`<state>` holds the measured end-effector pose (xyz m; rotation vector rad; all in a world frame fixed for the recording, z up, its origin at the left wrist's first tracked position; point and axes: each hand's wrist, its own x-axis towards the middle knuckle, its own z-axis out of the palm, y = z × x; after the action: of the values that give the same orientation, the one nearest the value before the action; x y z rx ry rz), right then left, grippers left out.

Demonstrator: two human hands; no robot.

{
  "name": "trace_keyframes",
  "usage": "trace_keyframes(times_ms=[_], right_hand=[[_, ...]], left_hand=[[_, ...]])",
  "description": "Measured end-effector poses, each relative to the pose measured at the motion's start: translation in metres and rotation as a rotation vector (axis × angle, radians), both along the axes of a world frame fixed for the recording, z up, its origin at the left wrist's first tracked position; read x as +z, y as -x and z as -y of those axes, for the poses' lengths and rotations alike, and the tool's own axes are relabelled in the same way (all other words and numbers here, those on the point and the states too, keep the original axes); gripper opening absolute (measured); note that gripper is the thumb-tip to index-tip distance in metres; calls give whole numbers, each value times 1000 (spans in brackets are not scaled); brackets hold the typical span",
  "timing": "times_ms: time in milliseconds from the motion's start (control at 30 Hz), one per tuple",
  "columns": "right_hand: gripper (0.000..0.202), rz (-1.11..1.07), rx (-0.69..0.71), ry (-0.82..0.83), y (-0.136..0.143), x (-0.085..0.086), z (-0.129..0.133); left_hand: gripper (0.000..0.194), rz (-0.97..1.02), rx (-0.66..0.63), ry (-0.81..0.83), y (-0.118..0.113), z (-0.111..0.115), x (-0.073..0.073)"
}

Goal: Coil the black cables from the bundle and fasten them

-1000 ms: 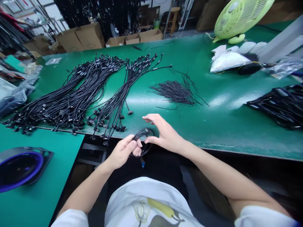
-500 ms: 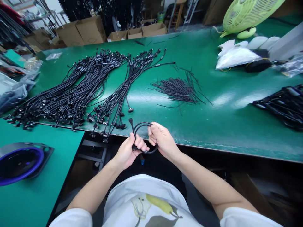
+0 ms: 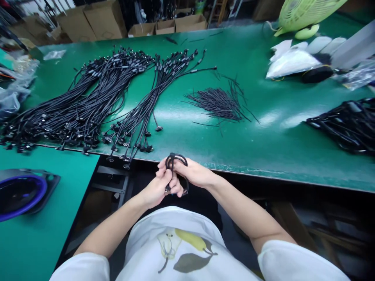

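Observation:
A black cable (image 3: 186, 187) is coiled into a small loop between my two hands, just off the table's front edge. My left hand (image 3: 159, 187) grips the lower left side of the coil with its fingers curled. From the right, my right hand (image 3: 195, 171) closes on the upper part, some of its fingers reaching behind the loop. A connector end sits near the top of the coil. Beyond my hands lie a small bunch of black cables (image 3: 149, 103) and a pile of thin black ties (image 3: 215, 102).
A larger heap of black cables (image 3: 96, 88) spreads across the left of the green table (image 3: 263, 152). Bundled black cables (image 3: 348, 125) lie at the right, below a white bag (image 3: 293, 62) and a yellow-green fan (image 3: 307, 15). A purple-rimmed round object (image 3: 22, 195) sits at lower left.
My hands have come closer together, the right moving left over the coil. The loop looks smaller and tighter, with its connector end now at the top. The view has shifted slightly.

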<state>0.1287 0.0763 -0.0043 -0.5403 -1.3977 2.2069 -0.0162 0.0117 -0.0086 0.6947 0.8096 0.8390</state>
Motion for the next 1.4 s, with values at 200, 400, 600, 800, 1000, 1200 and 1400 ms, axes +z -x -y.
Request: trace_keyframes(times_ms=[200,400,600,800,1000,1200,1400], right_hand=[[59,78,-111,-57,4,-2,0],[60,29,-147,-89,7,-6,6],[50,105,-85,-165,-1,-3,4],[47,192,-221,-207,1,3,4],[33,52,-230,-102,-6,12,-5],[36,-40,-308,-73,-10,24,-11],[34,-7,-376,-170,-9,21,-7]], left_hand=[[63,-10,59,-8,-3,9,-11],[73,-208,163,-52,-12,12,-19],[62,-71,-209,-74,-1,10,-11],[40,11,-119,-25,-12,8,-3],[31,132,-75,46,-15,4,1],[34,219,-99,162,-7,-3,16],[32,325,-141,242,-10,-7,15]])
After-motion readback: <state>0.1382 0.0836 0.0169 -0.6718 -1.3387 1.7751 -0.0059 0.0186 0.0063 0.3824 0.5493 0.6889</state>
